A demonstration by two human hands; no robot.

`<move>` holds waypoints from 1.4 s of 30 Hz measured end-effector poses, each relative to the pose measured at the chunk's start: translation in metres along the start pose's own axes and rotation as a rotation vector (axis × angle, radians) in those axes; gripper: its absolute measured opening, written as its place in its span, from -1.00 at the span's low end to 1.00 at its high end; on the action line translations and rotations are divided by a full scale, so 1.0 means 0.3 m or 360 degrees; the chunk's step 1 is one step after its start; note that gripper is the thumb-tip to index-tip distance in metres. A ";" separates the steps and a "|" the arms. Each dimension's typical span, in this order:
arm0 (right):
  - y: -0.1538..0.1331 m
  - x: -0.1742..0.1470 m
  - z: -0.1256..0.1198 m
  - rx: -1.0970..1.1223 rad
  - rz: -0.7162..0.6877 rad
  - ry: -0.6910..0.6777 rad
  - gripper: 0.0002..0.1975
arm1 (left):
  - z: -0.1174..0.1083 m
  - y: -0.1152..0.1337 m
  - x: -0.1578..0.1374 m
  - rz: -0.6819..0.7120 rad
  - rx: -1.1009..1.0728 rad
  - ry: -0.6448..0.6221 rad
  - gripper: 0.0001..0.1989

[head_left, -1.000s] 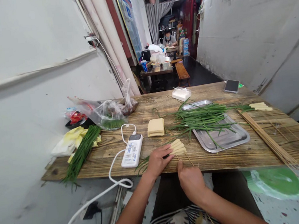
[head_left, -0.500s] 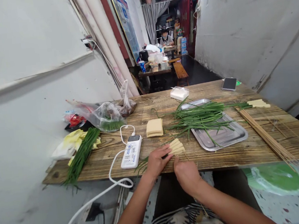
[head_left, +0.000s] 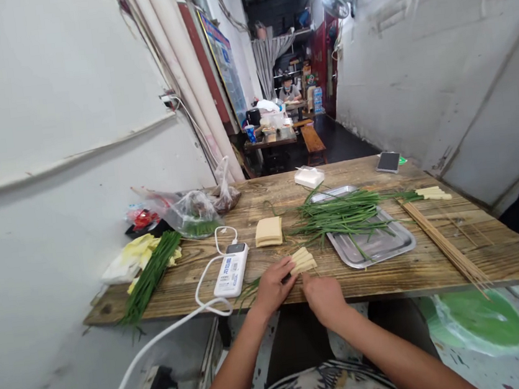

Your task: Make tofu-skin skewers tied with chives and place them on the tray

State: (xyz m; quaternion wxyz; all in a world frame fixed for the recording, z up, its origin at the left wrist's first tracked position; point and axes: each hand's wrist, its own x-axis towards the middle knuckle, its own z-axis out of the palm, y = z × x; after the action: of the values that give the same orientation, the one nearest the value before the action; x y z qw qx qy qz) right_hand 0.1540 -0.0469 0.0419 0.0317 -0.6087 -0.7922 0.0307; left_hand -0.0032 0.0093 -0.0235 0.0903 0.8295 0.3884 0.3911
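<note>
Pale yellow tofu-skin rolls (head_left: 302, 259) lie side by side at the table's front edge, with green chives trailing from their left end. My left hand (head_left: 274, 286) is closed over them, fingers pressing them from the left. Just to their right, my right hand (head_left: 324, 298) is closed in a pinch on a thin bamboo skewer, mostly hidden by the fist; a short piece shows beside the rolls. Behind my left hand sits a stack of square tofu-skin sheets (head_left: 268, 232). Loose chives (head_left: 346, 213) lie across a metal tray (head_left: 400, 242) to the right.
A white power bank (head_left: 231, 271) with a cable stands left of my hands. Farther left are a chive bundle (head_left: 154, 275) and plastic bags (head_left: 196, 211). Bamboo skewers (head_left: 443, 242), finished rolls (head_left: 434, 193), a phone (head_left: 387, 162) and a tissue pack (head_left: 309, 177) occupy the right and back.
The camera view has tilted up slightly, so the table appears lower. Both hands stay at the rolls, and less of the skewer shows by my right hand.
</note>
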 end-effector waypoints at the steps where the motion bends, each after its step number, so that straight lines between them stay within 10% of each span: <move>1: 0.017 -0.023 -0.004 0.0023 0.0012 0.0027 -0.84 | -0.004 0.009 0.002 0.0012 0.0037 -0.0007 -0.73; 7: 0.119 -0.191 0.015 0.0098 -0.0004 0.0378 -0.84 | -0.022 0.045 0.013 -0.0027 0.0319 -0.0048 -0.57; 13: 0.158 -0.268 0.087 0.0284 0.0090 0.0170 -0.92 | -0.022 0.063 0.027 0.0040 0.0586 -0.0249 -0.46; 20: 0.157 -0.247 0.122 0.0555 0.0119 0.0048 -0.73 | -0.007 0.055 0.029 0.0142 0.0553 -0.0535 -0.53; 42: 0.121 -0.191 0.097 0.0652 0.0162 -0.0180 -0.72 | 0.000 0.016 0.025 0.0046 0.0404 -0.0528 -0.52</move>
State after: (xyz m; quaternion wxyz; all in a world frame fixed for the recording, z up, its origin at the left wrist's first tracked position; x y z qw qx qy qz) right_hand 0.2010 -0.0931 0.0090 0.1087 -0.6260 -0.7382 0.2265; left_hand 0.0025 0.0115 -0.0170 0.0422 0.8927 0.4024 0.1982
